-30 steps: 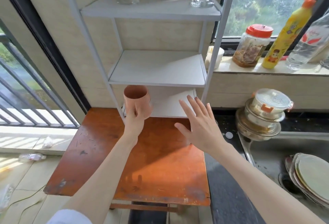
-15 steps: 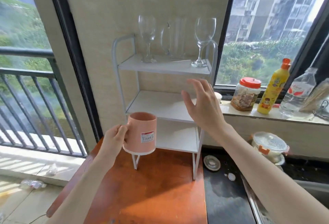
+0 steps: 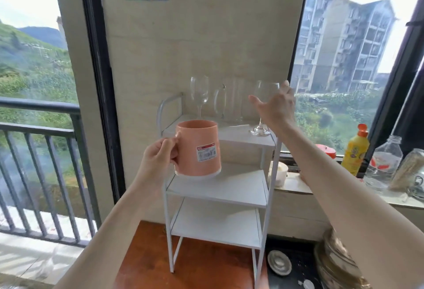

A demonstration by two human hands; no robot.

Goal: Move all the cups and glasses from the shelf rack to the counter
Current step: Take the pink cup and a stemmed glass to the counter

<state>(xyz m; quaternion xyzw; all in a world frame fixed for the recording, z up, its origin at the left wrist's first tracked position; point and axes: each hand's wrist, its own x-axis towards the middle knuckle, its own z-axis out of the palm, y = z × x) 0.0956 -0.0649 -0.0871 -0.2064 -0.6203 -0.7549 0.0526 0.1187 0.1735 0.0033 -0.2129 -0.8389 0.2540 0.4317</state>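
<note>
My left hand [image 3: 158, 158] grips the handle of a pink mug [image 3: 197, 147] with a barcode label and holds it in the air in front of the white shelf rack [image 3: 218, 187]. On the rack's top shelf stand a wine glass [image 3: 199, 96] at the left, a clear glass pitcher [image 3: 229, 103] in the middle and a second wine glass [image 3: 263, 96] at the right. My right hand [image 3: 276, 107] is up at the bowl of the right wine glass, fingers spread, and I cannot tell if it touches the glass. The two lower shelves hold nothing.
The rack stands on an orange-brown wooden table [image 3: 190, 265]. To the right runs a window sill with a small white cup [image 3: 278, 173], a red-lidded jar [image 3: 325, 151], a yellow bottle [image 3: 355, 148] and a clear bottle [image 3: 385, 164]. Stacked pots [image 3: 337, 261] sit at the lower right. A balcony railing [image 3: 41, 151] is on the left.
The view has tilted upward. My left hand has lifted the pink mug higher, and my right hand has risen from the middle shelf to the right wine glass on top.
</note>
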